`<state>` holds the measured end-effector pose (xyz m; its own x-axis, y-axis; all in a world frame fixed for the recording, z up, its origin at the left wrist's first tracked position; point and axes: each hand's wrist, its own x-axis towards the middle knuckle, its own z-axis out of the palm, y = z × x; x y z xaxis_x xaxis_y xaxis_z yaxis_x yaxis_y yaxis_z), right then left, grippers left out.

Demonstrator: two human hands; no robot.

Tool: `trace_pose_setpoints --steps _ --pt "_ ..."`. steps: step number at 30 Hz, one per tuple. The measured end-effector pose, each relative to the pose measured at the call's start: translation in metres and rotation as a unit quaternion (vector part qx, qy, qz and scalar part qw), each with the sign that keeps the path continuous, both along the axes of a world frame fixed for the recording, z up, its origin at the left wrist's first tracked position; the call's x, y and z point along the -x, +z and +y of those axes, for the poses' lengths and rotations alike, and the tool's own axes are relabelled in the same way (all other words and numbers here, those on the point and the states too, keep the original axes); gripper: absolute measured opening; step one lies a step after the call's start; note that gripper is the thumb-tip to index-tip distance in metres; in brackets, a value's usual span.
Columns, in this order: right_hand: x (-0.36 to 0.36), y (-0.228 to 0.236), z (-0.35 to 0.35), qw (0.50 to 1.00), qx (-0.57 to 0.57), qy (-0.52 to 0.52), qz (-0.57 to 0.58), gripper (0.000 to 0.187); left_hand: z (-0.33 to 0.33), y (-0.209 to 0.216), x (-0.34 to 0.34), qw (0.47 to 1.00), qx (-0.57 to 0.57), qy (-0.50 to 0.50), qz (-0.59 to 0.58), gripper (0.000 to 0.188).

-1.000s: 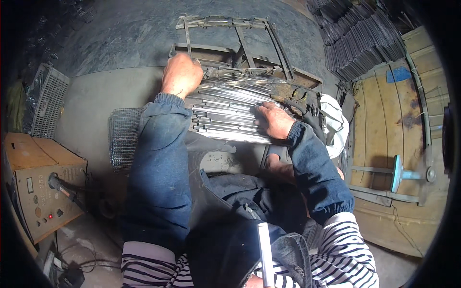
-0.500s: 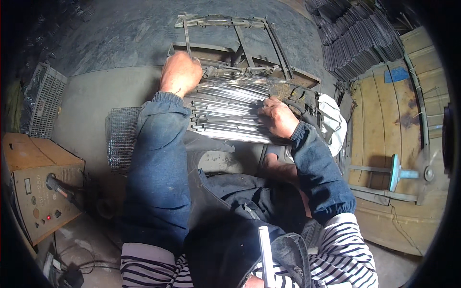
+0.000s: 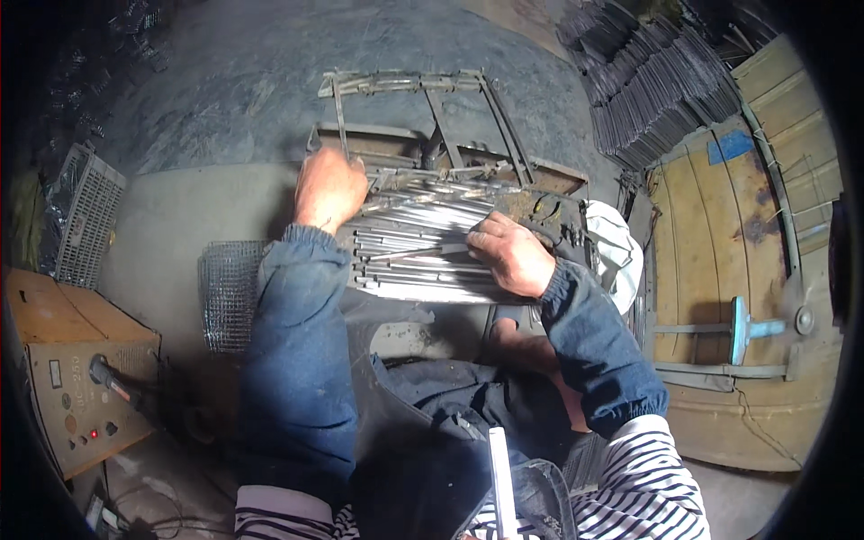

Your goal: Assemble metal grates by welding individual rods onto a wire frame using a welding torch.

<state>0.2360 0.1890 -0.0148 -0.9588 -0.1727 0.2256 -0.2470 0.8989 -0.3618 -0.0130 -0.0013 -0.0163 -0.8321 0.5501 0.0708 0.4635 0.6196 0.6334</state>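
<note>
A bundle of shiny metal rods (image 3: pixel 405 236) lies side by side in front of me. My right hand (image 3: pixel 511 256) is closed over their right part, with its thumb and fingers pinched on one thin metal rod that lies slantwise across the others. At the left end of the bundle, my left hand (image 3: pixel 329 191) is closed in a fist beside a metal frame (image 3: pixel 441 121) of narrow bars. What that fist holds is hidden behind the fingers. The frame stands just beyond the rods.
Wire mesh panels (image 3: pixel 229 295) lie to the left, near a welding machine (image 3: pixel 90 387) with a red light. A grey plastic crate (image 3: pixel 90 216) stands farther left. Stacked metal grids (image 3: pixel 661 90) rise at the far right. A pale bar (image 3: pixel 502 477) sticks up at my lap.
The whole view has shifted, so the frame and rods sit lower. My right hand has moved slightly left along the rods; my left hand stays by the frame.
</note>
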Motion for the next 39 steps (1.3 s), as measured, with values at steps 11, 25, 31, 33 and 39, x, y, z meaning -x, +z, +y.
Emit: trace_pose_setpoints --steps 11,25,31,33,39 --pt "0.161 0.046 0.115 0.978 -0.071 -0.197 -0.015 0.023 0.002 0.006 -0.003 0.999 -0.011 0.026 -0.026 0.034" --pt "0.194 0.050 0.101 0.935 0.089 -0.304 -0.161 0.044 -0.004 0.005 -0.005 0.999 -0.018 0.038 -0.022 0.034" --pt "0.148 0.036 0.106 0.974 -0.028 -0.216 -0.062 0.041 0.001 0.012 -0.006 0.999 0.003 0.024 -0.034 0.036" --pt "0.145 0.028 0.104 0.973 -0.011 -0.220 -0.068 0.039 0.001 0.013 -0.007 0.999 0.006 0.025 -0.032 0.036" --pt "0.135 0.038 0.113 0.977 -0.058 -0.206 -0.022 0.040 0.010 0.009 -0.002 1.000 0.017 0.008 -0.022 0.036"
